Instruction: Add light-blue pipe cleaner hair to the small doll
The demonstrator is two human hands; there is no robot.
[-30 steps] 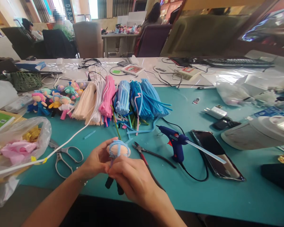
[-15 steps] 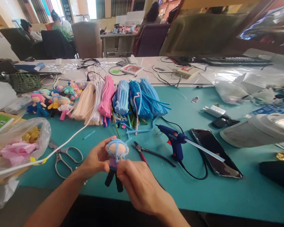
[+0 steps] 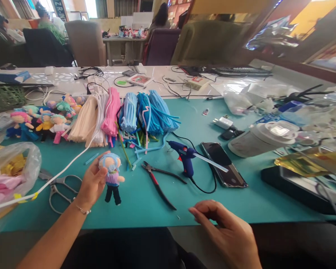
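Observation:
My left hand (image 3: 93, 181) is closed around a small doll (image 3: 112, 175) made of fuzzy stems, gripping it by its head and side. The doll has light blue hair, a purple top and black legs, and hangs upright over the green mat. Near the mat's front edge, away from the doll, is my right hand (image 3: 225, 228), its thumb and fingers curled together; whether something tiny is between them is hidden. Between the hands lie red-and-black handled cutting pliers (image 3: 159, 183). A blue glue gun (image 3: 186, 158) with a clear stick rests beyond them.
Grey-handled scissors (image 3: 57, 186) lie by a plastic bag (image 3: 30, 160). Behind are bundled fuzzy stems (image 3: 128, 112) and several finished dolls (image 3: 44, 119). A phone (image 3: 224, 164), a lidded cup (image 3: 263, 140) and a charger (image 3: 223, 122) occupy the right. A white cable (image 3: 72, 170) crosses the left side.
My right hand has let go of the doll and moved right, low over the mat's edge. My left hand still holds the doll, now shown farther left. The view has swung right.

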